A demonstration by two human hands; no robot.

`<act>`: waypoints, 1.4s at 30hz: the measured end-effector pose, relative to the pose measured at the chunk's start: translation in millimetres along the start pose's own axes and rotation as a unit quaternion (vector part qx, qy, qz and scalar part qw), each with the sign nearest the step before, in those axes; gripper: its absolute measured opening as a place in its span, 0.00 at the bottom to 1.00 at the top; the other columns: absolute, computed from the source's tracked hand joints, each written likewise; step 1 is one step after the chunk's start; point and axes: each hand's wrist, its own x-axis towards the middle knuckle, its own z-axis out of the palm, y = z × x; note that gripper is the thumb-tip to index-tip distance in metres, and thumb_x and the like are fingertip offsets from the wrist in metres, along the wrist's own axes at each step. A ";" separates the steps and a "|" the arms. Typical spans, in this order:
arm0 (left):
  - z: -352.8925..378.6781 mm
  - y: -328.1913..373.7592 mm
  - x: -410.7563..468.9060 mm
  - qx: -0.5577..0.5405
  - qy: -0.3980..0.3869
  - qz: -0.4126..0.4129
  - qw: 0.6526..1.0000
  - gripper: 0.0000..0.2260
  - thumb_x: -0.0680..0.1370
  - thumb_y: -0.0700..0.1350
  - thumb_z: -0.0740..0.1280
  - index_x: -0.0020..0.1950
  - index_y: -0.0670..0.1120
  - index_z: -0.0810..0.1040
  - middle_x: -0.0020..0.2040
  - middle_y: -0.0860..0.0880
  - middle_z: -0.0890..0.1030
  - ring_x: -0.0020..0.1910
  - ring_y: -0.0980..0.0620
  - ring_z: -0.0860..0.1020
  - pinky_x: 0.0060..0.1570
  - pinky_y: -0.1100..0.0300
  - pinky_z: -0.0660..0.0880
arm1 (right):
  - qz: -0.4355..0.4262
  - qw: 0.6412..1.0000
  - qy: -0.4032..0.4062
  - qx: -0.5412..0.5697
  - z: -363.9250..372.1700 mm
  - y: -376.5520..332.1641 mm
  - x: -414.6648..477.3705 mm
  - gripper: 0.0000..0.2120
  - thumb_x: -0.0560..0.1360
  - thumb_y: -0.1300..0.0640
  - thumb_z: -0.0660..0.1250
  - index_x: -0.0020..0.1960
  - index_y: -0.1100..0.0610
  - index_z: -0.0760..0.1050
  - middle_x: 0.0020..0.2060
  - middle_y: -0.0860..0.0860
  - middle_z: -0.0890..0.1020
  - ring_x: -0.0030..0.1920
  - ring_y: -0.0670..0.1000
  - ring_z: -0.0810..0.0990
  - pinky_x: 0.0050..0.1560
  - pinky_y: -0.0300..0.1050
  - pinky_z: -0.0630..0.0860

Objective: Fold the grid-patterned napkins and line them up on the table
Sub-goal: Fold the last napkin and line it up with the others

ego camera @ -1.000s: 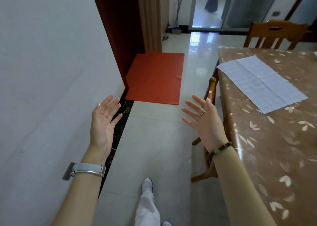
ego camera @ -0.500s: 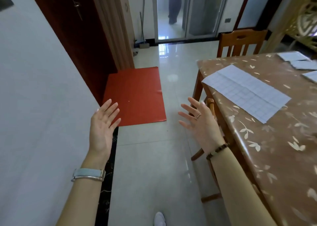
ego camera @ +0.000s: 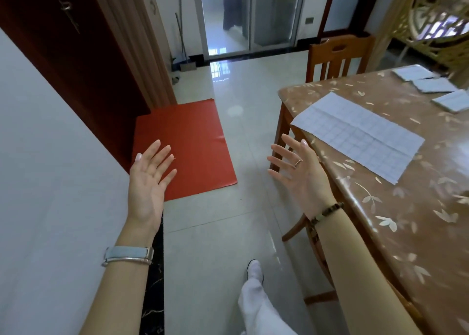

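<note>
The left hand (ego camera: 149, 179) and right hand (ego camera: 299, 174) are hovering off the table (ego camera: 406, 233) with fingers spread wide, holding nothing, while three folded napkins (ego camera: 429, 85) are sitting in a row at the far right and one open napkin (ego camera: 357, 136) is lying nearer, awaiting folding.

Free air between left hand (ego camera: 149, 179) and right hand (ego camera: 302, 174), over tiled floor (ego camera: 215, 245). Hemmed close on the left by white wall (ego camera: 50, 182). On the right, blocked low by table (ego camera: 406, 233) and what looks like a tucked-in chair (ego camera: 291, 230). Above the tabletop, free passage to unfolded grid napkin (ego camera: 355, 136). Folded napkins (ego camera: 412, 72) well beyond, near far chair (ego camera: 340, 55).
</note>
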 end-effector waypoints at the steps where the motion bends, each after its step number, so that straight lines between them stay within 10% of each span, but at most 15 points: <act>1: 1.8 -2.5 9.4 -0.001 0.000 -0.003 1.000 0.22 0.84 0.56 0.50 0.73 0.48 0.71 0.68 0.48 0.77 0.67 0.50 0.75 0.70 0.45 0.68 | -0.001 1.000 0.002 0.000 1.0 -0.6 8.1 0.16 0.81 0.44 0.55 0.62 0.48 0.76 0.58 0.49 0.82 0.58 0.53 0.81 0.62 0.58 0.75; 20: 95.6 -29.6 229.9 -0.014 -0.049 -0.033 0.998 0.22 0.84 0.55 0.50 0.72 0.48 0.72 0.66 0.48 0.79 0.66 0.51 0.76 0.70 0.45 0.68 | -0.012 0.998 0.048 0.029 1.8 -48.3 199.8 0.20 0.81 0.44 0.54 0.67 0.51 0.73 0.61 0.53 0.80 0.61 0.55 0.79 0.65 0.60 0.72; 42: 304.0 -114.6 426.1 0.009 -0.301 -0.139 0.943 0.20 0.84 0.57 0.51 0.67 0.52 0.75 0.67 0.48 0.77 0.67 0.50 0.75 0.67 0.50 0.70 | -0.092 0.954 0.278 0.058 -76.7 -100.8 324.6 0.19 0.82 0.43 0.52 0.65 0.50 0.74 0.62 0.53 0.79 0.61 0.54 0.79 0.66 0.59 0.72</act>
